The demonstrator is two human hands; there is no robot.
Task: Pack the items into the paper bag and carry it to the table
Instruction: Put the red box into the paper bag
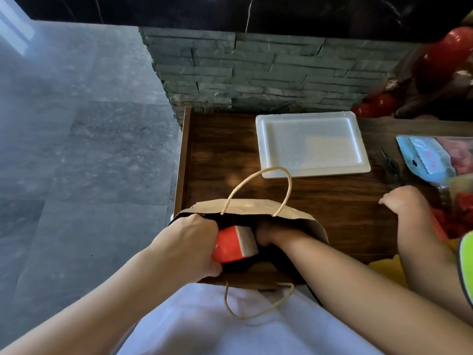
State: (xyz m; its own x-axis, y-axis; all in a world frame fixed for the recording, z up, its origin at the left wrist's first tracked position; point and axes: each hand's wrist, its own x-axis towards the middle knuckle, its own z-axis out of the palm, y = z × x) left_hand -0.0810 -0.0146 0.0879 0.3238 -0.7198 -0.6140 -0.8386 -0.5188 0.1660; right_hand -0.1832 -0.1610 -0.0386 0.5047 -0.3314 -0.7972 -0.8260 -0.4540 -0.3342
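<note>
A brown paper bag [245, 207] with twine handles stands open at the near edge of the wooden table [217, 149], against my body. My left hand [189, 244] grips a red block with a beige end [230, 244] and holds it in the bag's mouth, tilted to the right. My right hand [271, 234] reaches down into the bag beside the block. Its fingers are hidden in the dark interior, so I cannot tell what they hold. The rest of the bag's contents are hidden.
A white foam tray [312, 144] lies behind the bag. Another person's hand [401, 201] rests on the table at right, near a blue packet [430, 155], a dark tool [389, 162] and red and yellow items. A stone wall stands behind; grey floor lies left.
</note>
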